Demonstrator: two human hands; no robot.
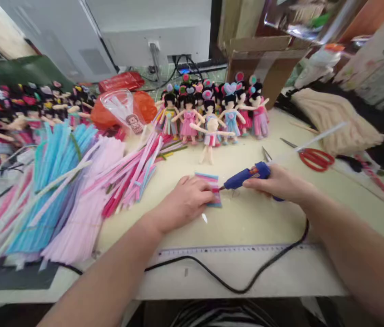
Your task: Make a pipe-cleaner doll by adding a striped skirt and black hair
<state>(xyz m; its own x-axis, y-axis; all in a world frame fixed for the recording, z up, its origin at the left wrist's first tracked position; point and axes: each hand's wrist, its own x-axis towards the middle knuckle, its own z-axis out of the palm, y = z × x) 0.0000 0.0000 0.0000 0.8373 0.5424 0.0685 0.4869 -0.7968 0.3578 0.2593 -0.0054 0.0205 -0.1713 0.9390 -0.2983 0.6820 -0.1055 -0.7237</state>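
Note:
A small striped panel of pink, white and blue pipe cleaners point(214, 203) lies flat on the table. My left hand point(190, 200) rests over its left part, fingers together, pressing it down. In my right hand point(282, 183) is a blue glue gun point(243, 177), its nozzle pointing left and touching or just above the panel's right side. A clear glue stick point(324, 137) sticks out of the gun's back. Behind the panel, a bare pipe-cleaner doll point(211, 136) stands in front of a group of dressed dolls point(189, 119).
Bundles of blue point(52, 181) and pink pipe cleaners point(79, 213) cover the left side. Red scissors point(315, 159) and a beige bundle point(338, 120) lie at the right. A ruler point(219, 250) and black cable point(246, 288) run along the front; a cardboard box point(260, 68) stands behind.

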